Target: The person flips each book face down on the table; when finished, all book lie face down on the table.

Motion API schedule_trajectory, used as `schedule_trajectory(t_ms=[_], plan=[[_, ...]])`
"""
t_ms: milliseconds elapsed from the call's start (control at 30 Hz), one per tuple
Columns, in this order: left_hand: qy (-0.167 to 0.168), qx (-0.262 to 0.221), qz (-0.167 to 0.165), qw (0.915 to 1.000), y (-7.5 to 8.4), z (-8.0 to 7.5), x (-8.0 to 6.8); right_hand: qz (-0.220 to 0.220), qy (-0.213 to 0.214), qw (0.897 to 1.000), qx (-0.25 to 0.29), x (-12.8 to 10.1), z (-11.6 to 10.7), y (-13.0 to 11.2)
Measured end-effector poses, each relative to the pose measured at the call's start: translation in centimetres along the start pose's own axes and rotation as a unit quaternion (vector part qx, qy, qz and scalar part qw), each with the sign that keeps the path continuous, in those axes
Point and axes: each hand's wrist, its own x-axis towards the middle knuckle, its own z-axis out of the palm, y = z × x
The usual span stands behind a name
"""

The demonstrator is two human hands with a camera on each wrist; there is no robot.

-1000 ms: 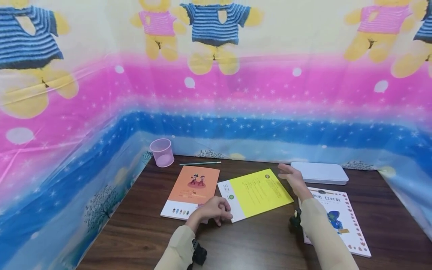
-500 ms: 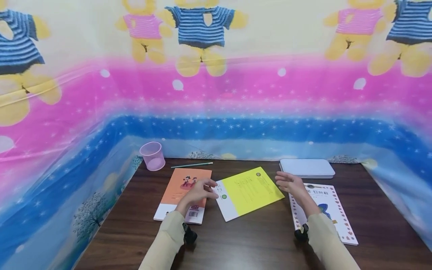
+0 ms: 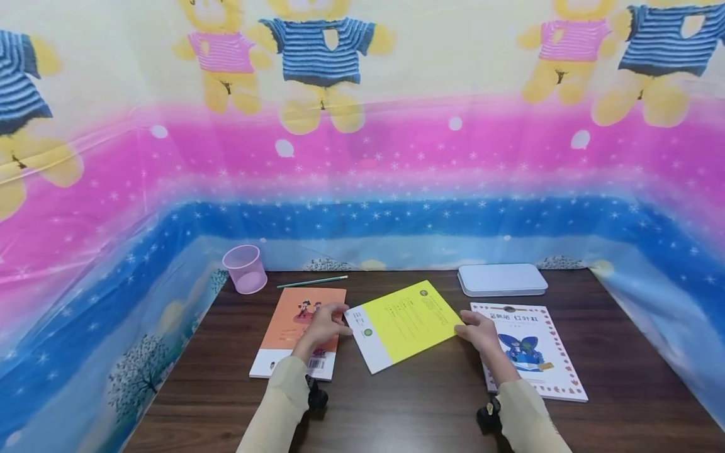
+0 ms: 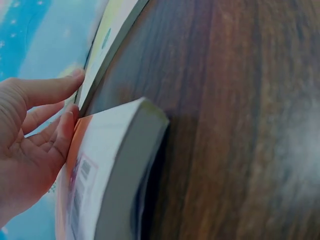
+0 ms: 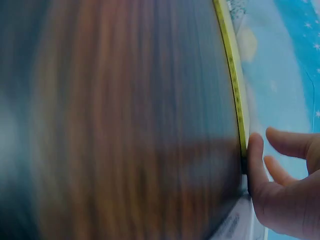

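dark wooden table [image 3: 430, 402] fills the near part of the scene, walled in on the left, far and right sides by a plastic sheet [image 3: 362, 163] printed with teddy bears above bands of pink and blue with white stars; a yellow booklet [image 3: 404, 324] lies tilted at the middle of the table, its white spine strip towards the left; the left hand [image 3: 324, 322] lies over the right edge of an orange book [image 3: 297, 340], fingers nearly straight and loose, with its fingertips [image 4: 76, 75] at the left edge of the yellow booklet, holding nothing in a closed grip; the right hand [image 3: 478, 330] meets the booklet's right corner, its fingers [image 5: 256, 150] straight and pressed against the yellow edge, not curled around it; the right wrist view is blurred, so how firmly it presses i cannot tell; just right of that hand lies a white book with a blue figure [image 3: 529, 349], flat on the table and partly under the forearm; at the far side a white flat case [image 3: 501, 279] sits just beyond that book; at the far left corner stands a pink mesh cup [image 3: 245, 268], upright, and a thin green pencil [image 3: 313, 282] lies between the cup and the orange book, apart from both; both sleeves are pale beige
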Motion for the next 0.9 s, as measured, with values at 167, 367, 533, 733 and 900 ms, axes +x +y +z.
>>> schedule_trajectory(t_ms=[167, 367, 533, 733, 900], plan=[[0.017, 0.028, 0.012, 0.9994, -0.1, 0.4, 0.2, 0.001, 0.023, 1.0, -0.017, -0.1, 0.6, 0.0], [0.018, 0.067, 0.023, 0.9973, -0.1, 0.5, 0.3, -0.015, 0.038, 0.998, -0.039, -0.7, 0.9, -0.3], [0.006, 0.08, 0.026, 0.9964, -0.2, 0.6, 0.4, -0.045, 0.041, 0.995, -0.083, -1.3, 0.9, -0.4], [-0.002, 0.077, 0.013, 0.997, -0.5, 0.7, 0.5, -0.057, 0.044, 0.992, -0.101, -1.3, 1.1, -0.2], [-0.004, 0.078, 0.015, 0.9968, -0.5, 0.7, 0.6, -0.063, 0.04, 0.991, -0.114, -1.0, 1.2, 0.0]])
